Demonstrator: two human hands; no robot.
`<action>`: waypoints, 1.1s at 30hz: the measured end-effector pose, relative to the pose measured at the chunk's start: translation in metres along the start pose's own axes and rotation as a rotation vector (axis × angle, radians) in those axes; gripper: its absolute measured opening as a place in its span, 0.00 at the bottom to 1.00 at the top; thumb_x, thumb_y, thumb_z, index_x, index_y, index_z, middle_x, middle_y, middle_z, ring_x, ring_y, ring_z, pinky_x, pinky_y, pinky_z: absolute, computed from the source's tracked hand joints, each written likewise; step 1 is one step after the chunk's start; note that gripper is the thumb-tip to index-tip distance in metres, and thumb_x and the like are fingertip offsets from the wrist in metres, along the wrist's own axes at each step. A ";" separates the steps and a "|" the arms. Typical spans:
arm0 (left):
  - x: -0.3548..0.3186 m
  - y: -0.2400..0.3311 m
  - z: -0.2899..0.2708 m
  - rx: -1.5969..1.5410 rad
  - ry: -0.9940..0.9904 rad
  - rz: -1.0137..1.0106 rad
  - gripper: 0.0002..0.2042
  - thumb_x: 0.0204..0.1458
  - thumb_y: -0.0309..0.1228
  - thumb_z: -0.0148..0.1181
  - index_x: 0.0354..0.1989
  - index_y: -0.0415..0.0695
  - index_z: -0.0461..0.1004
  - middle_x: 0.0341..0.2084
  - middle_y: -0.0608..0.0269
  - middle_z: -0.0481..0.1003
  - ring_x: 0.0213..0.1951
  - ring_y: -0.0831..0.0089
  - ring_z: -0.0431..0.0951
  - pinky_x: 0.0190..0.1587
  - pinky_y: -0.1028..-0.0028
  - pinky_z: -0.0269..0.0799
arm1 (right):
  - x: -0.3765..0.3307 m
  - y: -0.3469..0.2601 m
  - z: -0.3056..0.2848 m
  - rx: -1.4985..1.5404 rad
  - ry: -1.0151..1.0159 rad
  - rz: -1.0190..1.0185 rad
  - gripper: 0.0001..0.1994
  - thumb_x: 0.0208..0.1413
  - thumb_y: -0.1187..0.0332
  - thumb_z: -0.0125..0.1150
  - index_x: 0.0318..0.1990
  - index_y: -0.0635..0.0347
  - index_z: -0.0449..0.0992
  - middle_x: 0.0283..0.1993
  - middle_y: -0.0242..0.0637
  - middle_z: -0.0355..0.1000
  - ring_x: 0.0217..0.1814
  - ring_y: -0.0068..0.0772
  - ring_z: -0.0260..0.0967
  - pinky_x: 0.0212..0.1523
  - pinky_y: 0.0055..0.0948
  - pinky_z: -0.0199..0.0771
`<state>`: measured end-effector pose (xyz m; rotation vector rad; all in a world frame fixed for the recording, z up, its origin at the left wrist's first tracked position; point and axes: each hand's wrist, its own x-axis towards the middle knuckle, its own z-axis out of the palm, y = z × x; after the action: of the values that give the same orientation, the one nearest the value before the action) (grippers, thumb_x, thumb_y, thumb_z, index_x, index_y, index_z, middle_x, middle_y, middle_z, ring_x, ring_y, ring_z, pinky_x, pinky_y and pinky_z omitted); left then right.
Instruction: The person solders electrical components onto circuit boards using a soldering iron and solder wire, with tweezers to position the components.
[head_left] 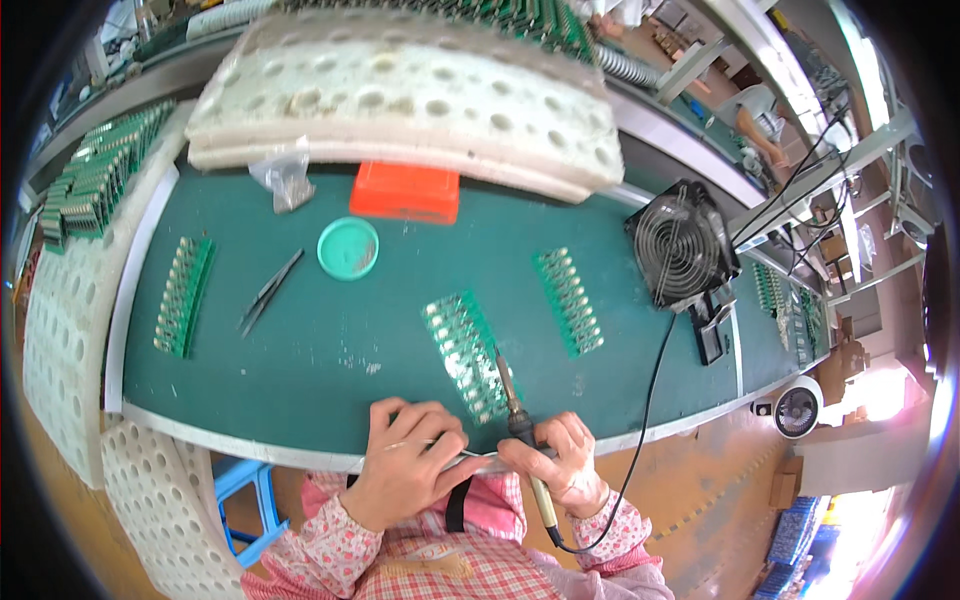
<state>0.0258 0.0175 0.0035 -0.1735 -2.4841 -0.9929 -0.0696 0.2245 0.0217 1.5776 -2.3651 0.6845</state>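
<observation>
My right hand is closed around the handle of a soldering iron. The iron's tip lies over the right edge of a green circuit board, which carries rows of shiny silvery pads. Whether the tip touches the board I cannot tell. At the table's front edge, my left hand pinches a thin, pale solder wire that runs across toward my right fingers. A second circuit board lies to the right of the first, and a third at the far left.
Tweezers, a round turquoise dish, a red box and a small plastic bag lie on the green mat. A fan stands at right; the iron's cord passes near it. White foam blocks line the back.
</observation>
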 end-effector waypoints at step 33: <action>-0.005 0.003 0.009 0.020 0.097 -0.058 0.04 0.59 0.25 0.59 0.32 0.39 0.75 0.31 0.54 0.77 0.34 0.53 0.76 0.42 0.61 0.68 | -0.069 0.156 -0.088 -0.346 1.002 0.675 0.07 0.62 0.75 0.59 0.46 0.60 0.77 0.39 0.43 0.75 0.38 0.39 0.73 0.42 0.34 0.72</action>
<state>0.0275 0.0266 -0.0024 -0.0466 -2.4218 -0.9762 -0.1913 0.3730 0.0291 0.1300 -1.9700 0.8395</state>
